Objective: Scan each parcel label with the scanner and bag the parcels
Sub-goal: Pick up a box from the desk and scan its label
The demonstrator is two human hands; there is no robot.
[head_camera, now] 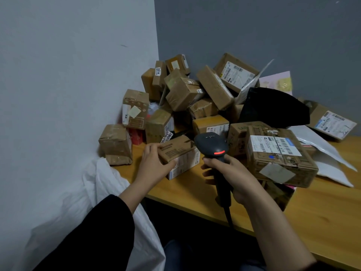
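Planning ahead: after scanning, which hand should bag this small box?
Left. The left hand grips the box, nearer the white bag; the right hand holds the scanner.

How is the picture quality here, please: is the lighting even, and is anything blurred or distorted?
Head view: dim, flat light with no glare or hard shadows; the black bag shows little detail; the scanner shows a red glow; fine print on the parcel in the left hand is too soft to read; the wide lens leans the wall corner.
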